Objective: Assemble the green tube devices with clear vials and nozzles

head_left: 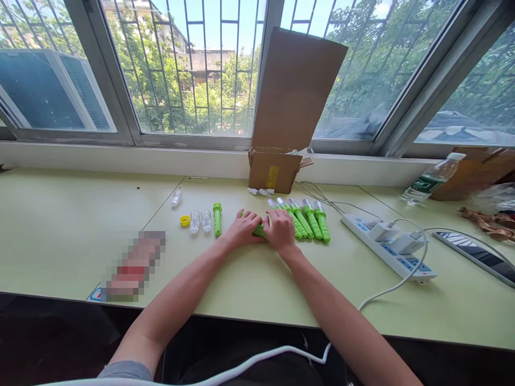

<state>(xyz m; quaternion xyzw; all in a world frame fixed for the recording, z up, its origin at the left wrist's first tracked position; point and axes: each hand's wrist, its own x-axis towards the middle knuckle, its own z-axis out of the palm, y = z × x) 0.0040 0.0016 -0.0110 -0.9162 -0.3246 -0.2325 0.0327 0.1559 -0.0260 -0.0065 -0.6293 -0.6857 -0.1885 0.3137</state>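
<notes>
both hands are closed on one green handle (259,231) at the middle of the pale green surface (257,292), its ends mostly hidden by the fingers. the left hand (242,228) grasps it from the nine o'clock side and the right hand (280,228) from the three o'clock side, the two close together; how tightly each one grips, i cannot tell.

taking the hands as the middle of the dial, a row of green sticks with clear tops (309,221) lies at about three o'clock, the nearest ones partly behind the right hand. at nine o'clock lies a single green stick (217,220), then two clear tubes (200,221) side by side, then a yellow ring (184,220). another clear piece (176,198) lies between nine and ten o'clock. at twelve o'clock, small white pieces (261,192) lie just in front of an open cardboard box (273,174).

farther out, just past three o'clock, are a white power strip (364,230) with chargers plugged in and a phone (477,254); a tilted bottle (432,179) is between two and three o'clock.
</notes>
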